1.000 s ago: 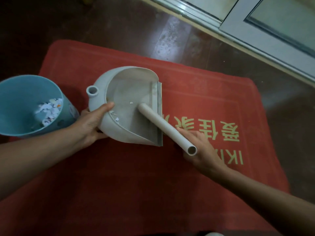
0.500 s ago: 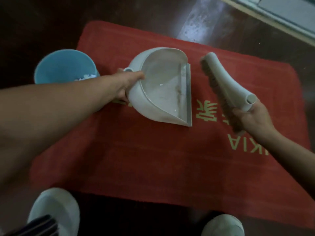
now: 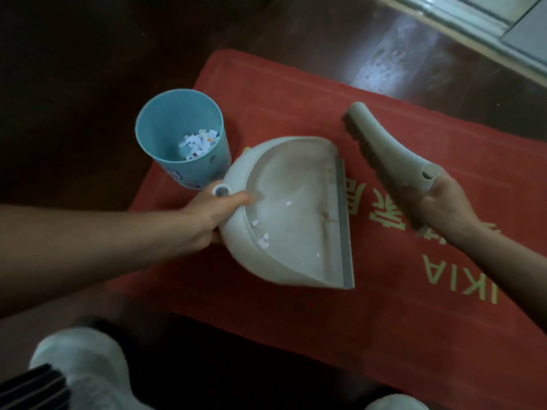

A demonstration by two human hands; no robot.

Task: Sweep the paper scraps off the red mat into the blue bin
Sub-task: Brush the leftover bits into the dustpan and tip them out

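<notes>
Done: most of the torn white paper scraps (image 3: 198, 143) lie heaped in the bottom of the tall blue plastic bin (image 3: 159, 122), at the far-left corner of the red fabric mat (image 3: 251, 306)
Left: a few scraps (image 3: 263, 239) sit in the pale plastic dustpan (image 3: 296, 184), just beside the bin; you need to tip them in
Mat: no loose scraps visible, though the light is dim
Scraps: tiny, light, likely to flutter
Left hand (image 3: 213, 214): you grip the dustpan's back rim, thumb inside
Right hand (image 3: 444, 202): you hold the pale hand brush (image 3: 390, 149), apart from the pan
</notes>
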